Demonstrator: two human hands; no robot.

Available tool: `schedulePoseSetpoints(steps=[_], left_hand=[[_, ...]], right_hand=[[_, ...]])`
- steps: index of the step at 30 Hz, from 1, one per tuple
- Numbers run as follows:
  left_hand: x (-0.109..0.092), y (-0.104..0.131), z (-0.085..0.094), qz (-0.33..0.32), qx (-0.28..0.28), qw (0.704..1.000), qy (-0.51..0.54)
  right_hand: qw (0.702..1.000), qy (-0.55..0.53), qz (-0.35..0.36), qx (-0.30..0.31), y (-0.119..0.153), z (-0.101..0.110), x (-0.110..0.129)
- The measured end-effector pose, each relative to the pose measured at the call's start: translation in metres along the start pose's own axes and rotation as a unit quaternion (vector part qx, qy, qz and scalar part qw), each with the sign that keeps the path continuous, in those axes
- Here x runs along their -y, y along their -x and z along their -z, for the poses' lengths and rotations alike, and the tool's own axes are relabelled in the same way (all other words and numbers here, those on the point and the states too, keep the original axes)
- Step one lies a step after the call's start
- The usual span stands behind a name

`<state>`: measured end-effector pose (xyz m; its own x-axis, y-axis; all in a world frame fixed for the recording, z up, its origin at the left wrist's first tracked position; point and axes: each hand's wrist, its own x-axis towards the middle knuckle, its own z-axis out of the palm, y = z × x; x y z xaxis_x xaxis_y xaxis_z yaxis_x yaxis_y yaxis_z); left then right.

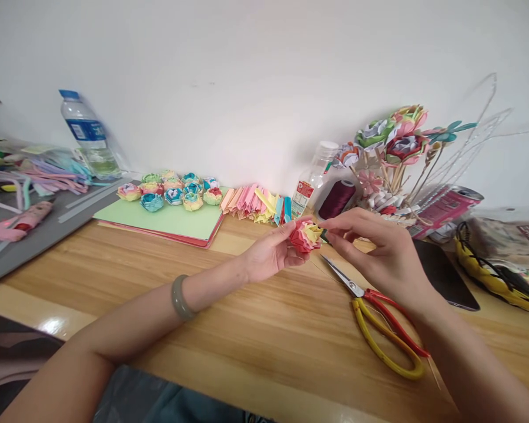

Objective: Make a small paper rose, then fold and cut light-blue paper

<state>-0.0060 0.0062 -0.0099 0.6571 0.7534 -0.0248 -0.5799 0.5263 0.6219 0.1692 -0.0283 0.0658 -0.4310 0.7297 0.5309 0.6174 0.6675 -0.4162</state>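
My left hand (pixel 271 252) is closed around a small folded paper flower (pixel 307 236), red and pink outside with yellow in the middle. Thumb and fingers of my right hand (pixel 370 247) pinch together at the flower's right edge, by its yellow petals. Whether a petal sits between those fingertips is hard to see. Below my right hand lies a pair of scissors (pixel 357 291) with one red and one yellow handle, blades slightly apart. Behind the flower is a row of folded paper pieces (pixel 253 204) in orange, pink, yellow and blue.
Several finished paper flowers (pixel 174 195) sit on stacked coloured paper (pixel 171 220). A glass bottle (pixel 315 176), purple thread spool (pixel 337 200) and stemmed flowers (pixel 397 138) stand along the wall. A phone (pixel 445 273) lies right; a glue gun (pixel 20 226) and water bottle (pixel 88 135) are left.
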Motion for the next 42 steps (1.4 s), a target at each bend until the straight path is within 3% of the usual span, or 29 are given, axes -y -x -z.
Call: schedulePoseSetpoints(steps=[5,11,15,19,24,27,31,36,42], left_hand=[[0.001,-0.001,-0.001,0.065,-0.001,0.998,-0.012],[0.005,0.001,-0.007,0.107,-0.003,0.989,-0.098],[0.005,0.0,-0.008,0.122,-0.026,0.985,-0.12],[0.004,-0.002,-0.005,0.136,-0.017,0.985,-0.104],[0.006,-0.003,-0.002,0.112,-0.009,0.987,-0.118],[0.007,-0.001,-0.003,0.053,-0.027,0.99,-0.128],[0.004,0.001,-0.007,-0.021,-0.02,0.998,-0.055],[0.002,0.004,-0.008,-0.068,0.022,0.996,-0.056],[0.003,0.004,-0.007,-0.096,-0.026,0.992,-0.083]], right_hand=[[0.996,-0.047,0.045,0.061,-0.002,0.002,-0.004],[0.989,-0.078,-0.024,0.12,-0.004,-0.001,0.002],[0.986,-0.129,-0.065,0.078,-0.003,-0.002,0.0],[0.99,-0.123,-0.039,0.05,-0.001,-0.001,0.0],[0.996,-0.022,0.007,0.083,0.0,-0.007,0.003],[0.998,-0.02,0.016,0.063,0.001,-0.01,0.003],[0.999,-0.029,-0.009,0.027,-0.001,-0.01,0.0],[0.998,-0.04,-0.051,-0.005,-0.002,-0.007,-0.008],[0.998,-0.041,-0.044,-0.031,-0.001,-0.008,-0.007]])
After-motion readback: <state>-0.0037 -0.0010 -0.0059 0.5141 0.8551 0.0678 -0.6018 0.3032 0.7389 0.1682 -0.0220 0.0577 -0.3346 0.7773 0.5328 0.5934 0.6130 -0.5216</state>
